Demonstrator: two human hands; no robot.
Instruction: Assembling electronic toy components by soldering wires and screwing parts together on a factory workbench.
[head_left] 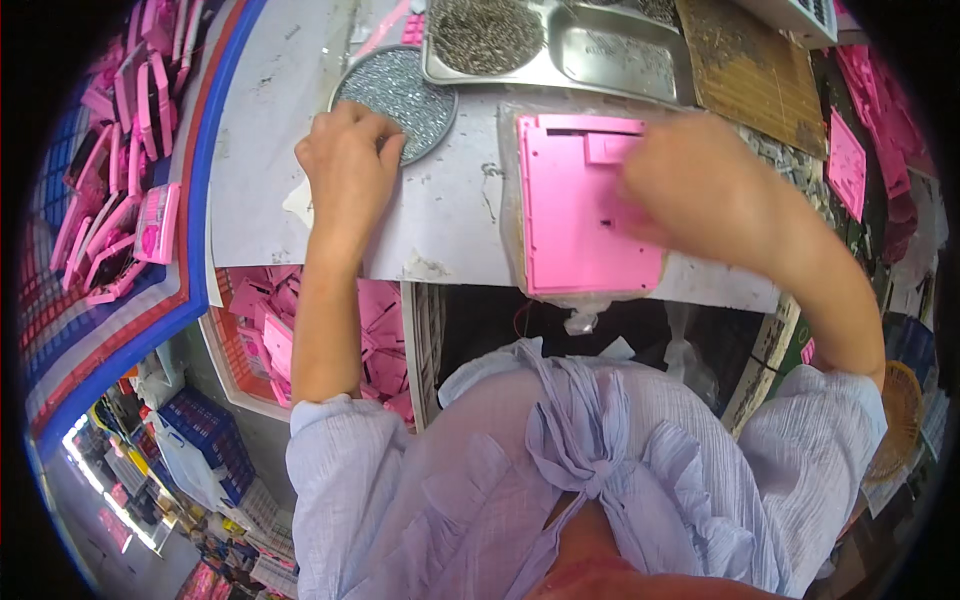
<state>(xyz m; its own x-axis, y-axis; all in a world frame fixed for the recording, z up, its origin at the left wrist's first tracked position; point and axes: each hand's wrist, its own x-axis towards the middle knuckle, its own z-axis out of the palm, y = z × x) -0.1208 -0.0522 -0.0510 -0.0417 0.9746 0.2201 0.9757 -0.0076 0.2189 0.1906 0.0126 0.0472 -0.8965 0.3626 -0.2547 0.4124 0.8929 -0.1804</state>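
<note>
A flat pink plastic panel [570, 210] lies on the white work surface [440, 215] in front of me. My right hand [700, 190] rests on the panel's right side, fingers curled and blurred, pressing near a small slot; what it holds, if anything, is hidden. My left hand [348, 165] reaches to the round shallow dish of small silvery screws [398, 92], fingertips pinched at its lower left rim. Whether a screw is between the fingers cannot be seen.
A metal tray with compartments of small metal parts [560, 40] sits behind the dish. Pink plastic cases [120, 160] are stacked at the left. A basket of pink parts [300, 340] stands below the table edge. More pink panels [850, 160] lie at the right.
</note>
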